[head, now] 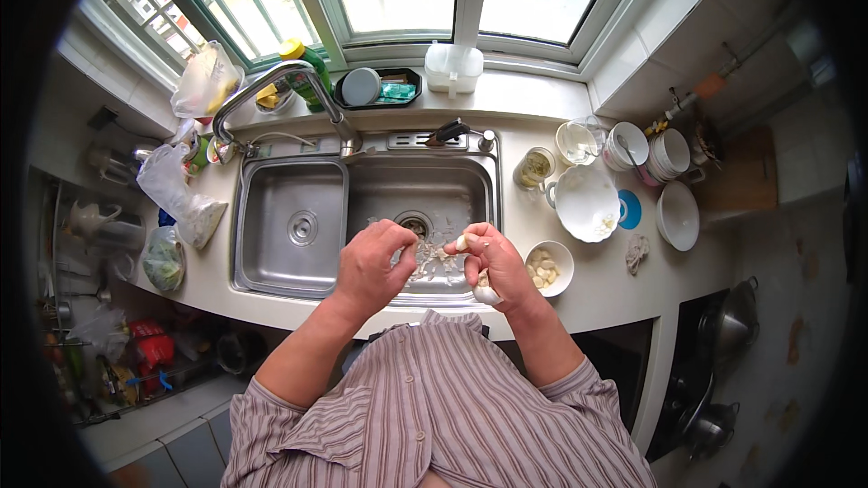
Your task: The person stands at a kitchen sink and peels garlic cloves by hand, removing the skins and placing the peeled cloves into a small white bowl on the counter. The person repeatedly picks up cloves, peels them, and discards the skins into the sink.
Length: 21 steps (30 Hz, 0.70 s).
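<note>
My right hand [498, 264] pinches a garlic clove [462, 242] between thumb and forefinger. Its lower fingers also hold a partly broken garlic bulb [487, 293] against the palm. Over the steel sink's right basin, my left hand [376, 257] has thumb and forefinger drawn together; whether a bit of skin is between them is too small to tell. Garlic skins [434, 263] lie scattered on the basin floor below both hands, around the drain [413, 222]. Just right of my right hand, a white bowl [568, 271] holds several peeled cloves [541, 267].
A curved faucet [281, 71] arches over the left basin [271, 217]. At right stand a glass mug [534, 169], a large white two-handled bowl [583, 200], stacked bowls [670, 152] and a crumpled cloth [636, 254]. Plastic bags [166, 176] crowd the left counter.
</note>
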Tool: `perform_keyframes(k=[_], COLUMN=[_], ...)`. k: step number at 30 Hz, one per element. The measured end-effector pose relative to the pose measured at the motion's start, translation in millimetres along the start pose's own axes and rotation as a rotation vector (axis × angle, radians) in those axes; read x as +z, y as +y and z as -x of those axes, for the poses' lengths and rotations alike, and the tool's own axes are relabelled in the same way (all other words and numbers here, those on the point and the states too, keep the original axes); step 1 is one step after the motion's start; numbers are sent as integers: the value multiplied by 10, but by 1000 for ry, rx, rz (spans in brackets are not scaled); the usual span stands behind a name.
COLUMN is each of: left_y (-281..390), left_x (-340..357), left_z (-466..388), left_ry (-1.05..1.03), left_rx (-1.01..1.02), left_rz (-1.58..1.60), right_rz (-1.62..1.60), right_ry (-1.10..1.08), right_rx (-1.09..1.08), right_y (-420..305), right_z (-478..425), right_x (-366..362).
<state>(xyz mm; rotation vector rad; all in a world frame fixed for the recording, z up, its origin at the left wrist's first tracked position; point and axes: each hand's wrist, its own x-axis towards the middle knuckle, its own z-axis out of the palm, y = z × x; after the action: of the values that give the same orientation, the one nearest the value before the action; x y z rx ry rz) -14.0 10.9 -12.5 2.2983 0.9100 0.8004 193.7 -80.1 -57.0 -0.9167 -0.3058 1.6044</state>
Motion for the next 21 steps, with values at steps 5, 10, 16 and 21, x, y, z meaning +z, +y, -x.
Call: perform_keyframes(k=[5, 10, 16, 21], left_y=[106, 171, 177, 139], left_x=[85, 108, 121, 150], left_z=[19, -5, -2, 10], left_ry=[-37, -86, -58, -7], left_rx=[-53, -28, 30, 202], left_rz=[84, 75, 11, -106], right_rz=[-9, 173, 393, 478], right_ry=[15, 54, 114, 131], right_rx=[45, 45, -69, -177], right_y=[15, 65, 41, 48], right_z=[-20, -1, 77, 125], right_x=[32, 79, 216, 268])
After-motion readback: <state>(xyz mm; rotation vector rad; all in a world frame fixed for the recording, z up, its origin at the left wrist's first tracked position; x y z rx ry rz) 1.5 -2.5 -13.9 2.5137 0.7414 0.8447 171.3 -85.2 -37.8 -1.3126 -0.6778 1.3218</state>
